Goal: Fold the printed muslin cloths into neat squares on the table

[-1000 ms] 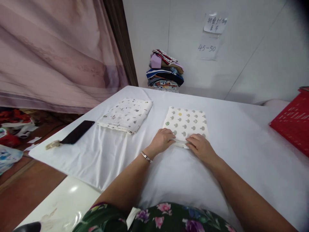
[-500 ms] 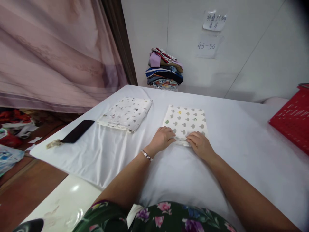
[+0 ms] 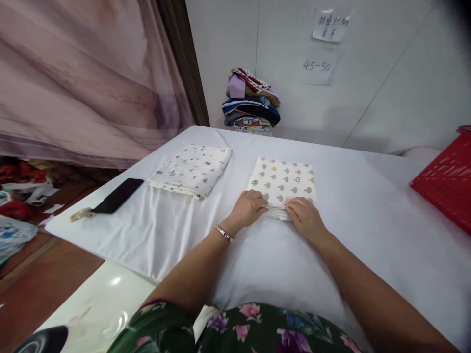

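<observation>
One white table cover is spread out beside a pale wall. Two folded cloths are laid on it: one grey-print cloth and, to the left of that, one small-picture cloth. On the grey-print cloth, one yellow shape and two green shapes can be counted among the grey ones. Its near edge is pinched in two places, between thumb and fingers, by the left hand and the right hand, with a short gap between them. One silver bracelet is worn on the left wrist.

Farther left of the grey-print cloth, one black phone is laid, with one tan strap at its end. Well to the right of the cloth, one red basket is seen. Behind it, one tall pile of clothes is stacked.

Two papers are stuck up behind the cloth. "45-50" is written on the lower paper; two rows of Chinese writing, a bit blurred, are put on the upper paper. Far to the left, one pink curtain is hung.
</observation>
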{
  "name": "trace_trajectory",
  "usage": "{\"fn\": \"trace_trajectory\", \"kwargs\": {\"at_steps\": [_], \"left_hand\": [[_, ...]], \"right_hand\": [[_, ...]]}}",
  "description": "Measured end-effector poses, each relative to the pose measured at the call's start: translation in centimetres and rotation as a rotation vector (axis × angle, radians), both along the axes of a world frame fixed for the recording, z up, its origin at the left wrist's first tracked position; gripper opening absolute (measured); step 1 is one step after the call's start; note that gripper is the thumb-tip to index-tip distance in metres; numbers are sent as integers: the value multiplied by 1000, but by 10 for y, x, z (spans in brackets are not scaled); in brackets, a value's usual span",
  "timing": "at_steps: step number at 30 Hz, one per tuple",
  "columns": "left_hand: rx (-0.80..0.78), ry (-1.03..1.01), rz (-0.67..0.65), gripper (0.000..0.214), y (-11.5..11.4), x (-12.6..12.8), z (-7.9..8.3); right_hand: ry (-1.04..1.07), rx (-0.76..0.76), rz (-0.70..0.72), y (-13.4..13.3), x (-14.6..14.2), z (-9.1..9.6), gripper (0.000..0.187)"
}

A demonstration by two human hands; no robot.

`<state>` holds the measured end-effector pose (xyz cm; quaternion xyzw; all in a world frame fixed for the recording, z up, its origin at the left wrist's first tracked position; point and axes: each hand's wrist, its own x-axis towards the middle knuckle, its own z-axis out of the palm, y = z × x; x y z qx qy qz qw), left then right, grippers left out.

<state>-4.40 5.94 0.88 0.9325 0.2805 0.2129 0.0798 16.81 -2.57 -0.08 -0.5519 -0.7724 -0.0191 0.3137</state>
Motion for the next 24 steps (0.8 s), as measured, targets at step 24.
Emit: {"fn": "trace_trajectory", "kwargs": {"at_steps": [24], "left_hand": [[-18, -27, 4, 17, 1, 1, -3]], "right_hand": [[-105, -18, 0, 0, 1, 1, 24]]}}
